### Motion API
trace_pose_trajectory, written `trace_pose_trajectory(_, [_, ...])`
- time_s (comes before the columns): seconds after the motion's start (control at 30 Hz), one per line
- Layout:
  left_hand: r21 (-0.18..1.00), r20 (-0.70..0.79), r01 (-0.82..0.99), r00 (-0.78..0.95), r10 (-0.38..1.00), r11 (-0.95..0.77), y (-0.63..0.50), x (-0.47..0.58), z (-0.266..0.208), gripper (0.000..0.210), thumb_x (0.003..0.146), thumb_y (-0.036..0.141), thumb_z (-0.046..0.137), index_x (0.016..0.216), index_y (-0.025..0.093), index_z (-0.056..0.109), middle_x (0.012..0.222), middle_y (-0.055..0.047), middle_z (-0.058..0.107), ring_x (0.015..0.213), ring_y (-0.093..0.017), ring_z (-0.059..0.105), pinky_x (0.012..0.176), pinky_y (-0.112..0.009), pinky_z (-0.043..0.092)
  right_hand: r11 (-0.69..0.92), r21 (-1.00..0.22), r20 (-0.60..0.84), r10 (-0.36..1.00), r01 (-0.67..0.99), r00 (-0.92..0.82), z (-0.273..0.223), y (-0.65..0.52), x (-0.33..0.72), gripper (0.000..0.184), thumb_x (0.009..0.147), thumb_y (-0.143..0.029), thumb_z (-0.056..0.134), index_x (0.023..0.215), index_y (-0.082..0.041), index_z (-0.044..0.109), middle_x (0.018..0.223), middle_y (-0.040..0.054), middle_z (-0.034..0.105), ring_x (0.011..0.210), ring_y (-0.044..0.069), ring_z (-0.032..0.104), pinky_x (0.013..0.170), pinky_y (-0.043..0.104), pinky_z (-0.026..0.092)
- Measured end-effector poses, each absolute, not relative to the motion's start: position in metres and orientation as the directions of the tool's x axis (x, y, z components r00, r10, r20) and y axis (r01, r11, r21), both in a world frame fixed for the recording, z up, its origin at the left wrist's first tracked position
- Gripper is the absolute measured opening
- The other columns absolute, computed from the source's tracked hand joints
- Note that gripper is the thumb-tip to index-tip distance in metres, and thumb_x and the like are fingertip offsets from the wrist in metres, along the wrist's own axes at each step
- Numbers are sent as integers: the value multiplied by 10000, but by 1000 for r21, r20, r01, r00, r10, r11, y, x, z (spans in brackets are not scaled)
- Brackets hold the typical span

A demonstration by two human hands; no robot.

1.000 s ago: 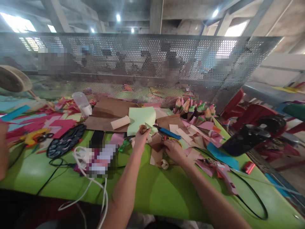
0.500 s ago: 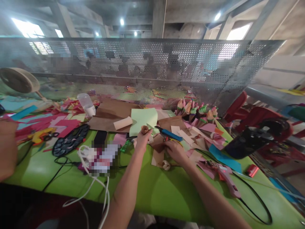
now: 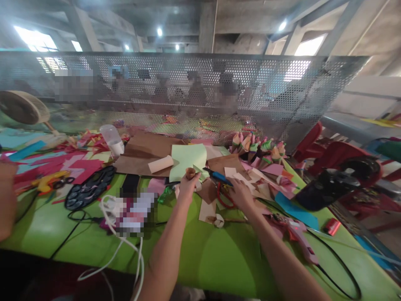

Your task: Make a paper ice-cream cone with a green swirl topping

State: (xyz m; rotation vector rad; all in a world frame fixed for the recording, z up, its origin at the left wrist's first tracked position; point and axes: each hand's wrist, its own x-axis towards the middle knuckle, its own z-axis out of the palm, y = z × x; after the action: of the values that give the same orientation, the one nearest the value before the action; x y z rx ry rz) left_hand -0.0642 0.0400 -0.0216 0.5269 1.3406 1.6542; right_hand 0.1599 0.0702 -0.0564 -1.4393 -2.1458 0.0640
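Observation:
Upright in the fingers of my left hand [image 3: 185, 188] is a small rolled brown paper cone [image 3: 190, 172], at the front edge of a pale green sheet [image 3: 188, 156]. My right hand [image 3: 240, 194] is closed around red-handled scissors [image 3: 226, 204]; their blades are hard to make out. A blue tool with a black tip [image 3: 219, 177] reaches up to my right fingers, its near end hidden by them. Below lie brown paper pieces [image 3: 206, 210] and a small pale curled paper piece [image 3: 219, 220].
A pink glue gun [image 3: 302, 240] with a black cord lies right, near a dark bottle [image 3: 326, 190]. Paper flowers [image 3: 257, 144] stand at the back. To the left are a yellow glue gun [image 3: 50, 182], a dark sandal [image 3: 90, 188], white cables [image 3: 108, 209] and another person's arm [image 3: 6, 200].
My right hand has shifted slightly right off the brown paper, and the red scissor handle now shows at its fingers. The paper cone stays in my left hand, tilted more upright.

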Motion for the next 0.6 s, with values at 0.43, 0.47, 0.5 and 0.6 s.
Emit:
trace_pose_trajectory(0.43, [965,-135,-261,-468,873,9,36,-62,-16,241,706,273,815,737,166,601,455,94,394,447,-68,331,475,-232,253,417,-367,393,880,831,-268,-47,68,159,437,887,-107,537,1297,-207,650,1231,105,726,1117,274,635,987,406,481])
trace_pose_trajectory(0.47, [965,-131,-262,-470,873,4,37,-63,-16,243,702,272,818,739,166,603,459,94,399,448,-67,330,477,-231,254,418,-372,383,883,829,-273,-45,66,159,421,879,-102,546,1267,-213,666,1205,98,737,1106,270,642,983,402,484])
trace_pose_trajectory(0.5, [964,-130,-267,-472,872,-1,37,-63,-16,243,696,270,823,748,166,609,466,94,408,450,-65,331,480,-230,259,424,-376,377,882,824,-282,-44,64,158,406,876,-100,551,1243,-219,678,1187,92,745,1098,266,647,977,397,488])
trace_pose_trajectory(0.6, [941,-187,-338,-478,858,17,37,-63,-15,248,667,256,844,767,164,636,483,89,441,461,-66,353,487,-228,270,495,-387,382,854,778,-354,-40,51,153,343,932,-147,520,1225,-215,686,1183,91,746,1086,254,654,961,384,495])
